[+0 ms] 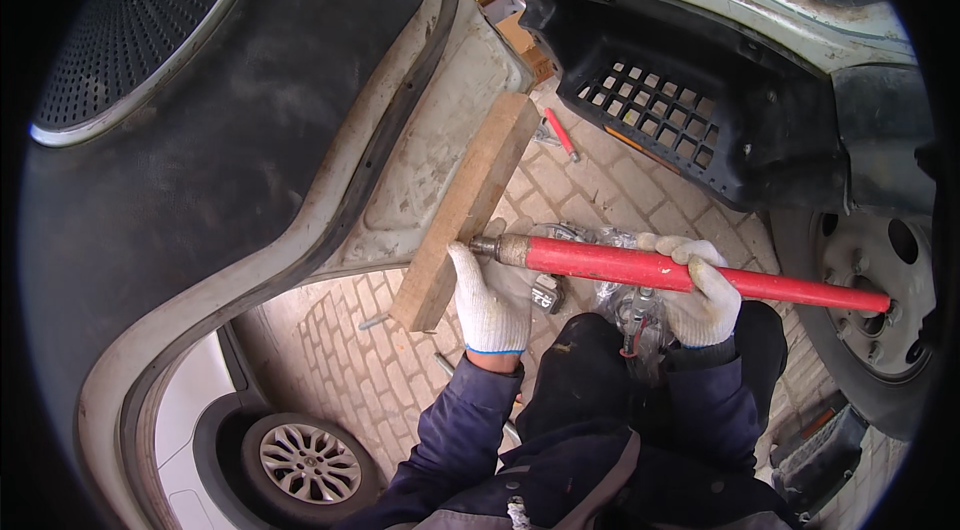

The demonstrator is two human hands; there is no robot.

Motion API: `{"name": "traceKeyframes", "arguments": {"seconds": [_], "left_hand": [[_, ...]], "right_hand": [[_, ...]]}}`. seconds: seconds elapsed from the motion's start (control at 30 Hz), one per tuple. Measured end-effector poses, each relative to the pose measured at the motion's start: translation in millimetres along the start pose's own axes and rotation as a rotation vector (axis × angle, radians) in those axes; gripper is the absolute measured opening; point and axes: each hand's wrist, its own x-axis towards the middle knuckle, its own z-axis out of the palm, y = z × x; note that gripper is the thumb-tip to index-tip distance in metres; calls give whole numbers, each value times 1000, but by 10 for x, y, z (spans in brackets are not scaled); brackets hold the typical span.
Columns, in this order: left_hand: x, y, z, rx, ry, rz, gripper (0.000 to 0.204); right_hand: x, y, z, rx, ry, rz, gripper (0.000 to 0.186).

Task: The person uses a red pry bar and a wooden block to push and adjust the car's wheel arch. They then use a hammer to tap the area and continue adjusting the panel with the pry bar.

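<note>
A long red metal tube (610, 265) spans from a wooden beam (465, 205) at left to the hub of a wheel (875, 295) at right. Its bare steel tip meets the beam's side. My left hand (495, 305), in a white knit glove, cups the tube's tip end from below, thumb beside the beam and fingertips showing past the tube. The gloved right hand (705, 300) wraps around the tube's middle. The beam lies along the pale inner edge of a vehicle door (440, 130). Part of the left fingers is hidden behind the tube.
A black plastic grille step (680, 120) juts in at upper right. On the brick paving (350, 360) lie a red-handled tool (562, 133) and clear plastic wrapping (650, 345) by my knees. Another car's wheel (310, 465) stands at lower left.
</note>
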Motion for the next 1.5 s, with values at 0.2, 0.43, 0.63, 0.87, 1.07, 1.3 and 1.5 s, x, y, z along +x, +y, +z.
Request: {"name": "traceKeyframes", "arguments": {"seconds": [0.2,0.43,0.63,0.87,1.07,1.3,1.5], "left_hand": [[2,173,227,-267,40,-136,94],[100,109,407,-201,164,-9,77],[238,243,673,-300,147,-139,63],[212,275,597,-274,-20,-210,64],[301,239,572,-255,60,-245,60],[403,229,612,-280,164,-254,63],[277,225,653,-230,199,-245,69]], "right_hand": [[13,10,-53,-14,-37,-15,26],[19,-21,2,32,-39,-23,25],[128,-135,118,70,-28,-9,26],[171,-165,110,91,-82,-24,25],[164,-113,96,107,-65,-76,26],[145,-133,102,112,-74,-39,25],[162,-145,108,102,-54,-58,24]]}}
